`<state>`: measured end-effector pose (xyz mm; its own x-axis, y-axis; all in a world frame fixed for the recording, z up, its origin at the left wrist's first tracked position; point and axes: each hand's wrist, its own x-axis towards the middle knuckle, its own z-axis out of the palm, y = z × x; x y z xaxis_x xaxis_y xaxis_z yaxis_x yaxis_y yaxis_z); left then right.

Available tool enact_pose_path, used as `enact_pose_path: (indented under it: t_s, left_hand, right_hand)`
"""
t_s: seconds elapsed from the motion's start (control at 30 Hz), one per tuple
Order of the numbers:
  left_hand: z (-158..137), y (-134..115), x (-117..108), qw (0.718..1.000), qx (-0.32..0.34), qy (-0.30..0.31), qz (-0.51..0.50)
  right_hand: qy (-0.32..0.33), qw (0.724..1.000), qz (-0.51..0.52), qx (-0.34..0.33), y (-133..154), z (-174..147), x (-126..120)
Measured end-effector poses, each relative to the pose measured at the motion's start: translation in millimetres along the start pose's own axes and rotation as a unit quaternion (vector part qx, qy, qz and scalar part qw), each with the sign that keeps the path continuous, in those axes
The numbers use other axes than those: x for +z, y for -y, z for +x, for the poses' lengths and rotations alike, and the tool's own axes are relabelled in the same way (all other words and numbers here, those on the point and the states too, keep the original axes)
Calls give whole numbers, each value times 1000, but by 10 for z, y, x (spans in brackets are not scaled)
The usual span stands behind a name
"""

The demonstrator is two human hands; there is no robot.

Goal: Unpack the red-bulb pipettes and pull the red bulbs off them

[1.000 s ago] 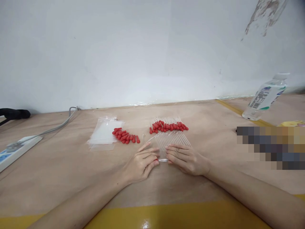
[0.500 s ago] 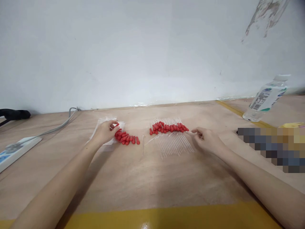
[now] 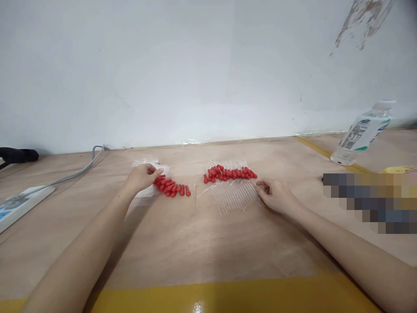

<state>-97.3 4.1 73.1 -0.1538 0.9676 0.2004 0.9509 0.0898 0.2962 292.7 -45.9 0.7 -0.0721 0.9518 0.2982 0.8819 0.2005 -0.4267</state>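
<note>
My left hand is over a clear plastic bag, at the left end of a bunch of red rubber bulbs. Its thumb and fingers are pinched together; what sits between them is hidden. My right hand pinches the end of a thin clear dropper tube at the right edge of a row of similar tubes. More red bulbs lie across the upper part of that row. A single clear tube lies between the two groups.
A clear water bottle stands at the right rear. A white power strip with a grey cable is at the left. Behind the table rises a white wall. Yellow tape runs along the front.
My right hand has moved slightly left and down, bringing its tube against the row. The red bulb seen raised in my left fingers no longer shows there.
</note>
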Motion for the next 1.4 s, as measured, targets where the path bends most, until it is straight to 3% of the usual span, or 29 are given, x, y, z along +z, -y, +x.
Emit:
enact_pose_path:
  t_s: [0.1,0.2,0.3,0.4,0.5,0.6,0.8,0.97,1.1,1.2,1.3,1.4]
  left_hand:
    - [-24,-59,-3,998,33,-56,14]
    - [-67,-206,64,991,107,-76,3]
    - [-101,-454,189,982,184,-50,-8]
    - [-99,-747,334,976,218,9,-27]
    - [-54,-981,468,972,215,79,-62]
    - [17,-1083,581,968,212,111,-72]
    - [114,-1054,721,964,191,159,-94]
    - [113,-1031,691,968,151,169,-111]
    - [52,-926,525,978,94,145,-114]
    - [-92,-786,389,988,94,60,-106]
    - [-349,-644,338,977,165,-85,-106]
    - [-646,-551,414,947,268,-136,-117]
  right_hand:
    - [1,1000,9,-4,10,2,0]
    - [1,1000,17,-10,10,7,-5]
    - [-1,1000,24,0,-5,18,-11]
    - [1,999,32,16,-41,36,-9]
    - [-3,999,48,22,-88,56,1]
    - [-8,998,63,25,-117,72,9]
    - [-5,995,93,35,-82,75,17]
    - [-4,995,87,44,-73,69,33]
    - [-14,995,95,40,-94,73,40]
    - [-36,995,92,21,-92,73,49]
    - [-108,989,95,-44,-51,57,61]
    - [-173,966,109,-160,44,13,55]
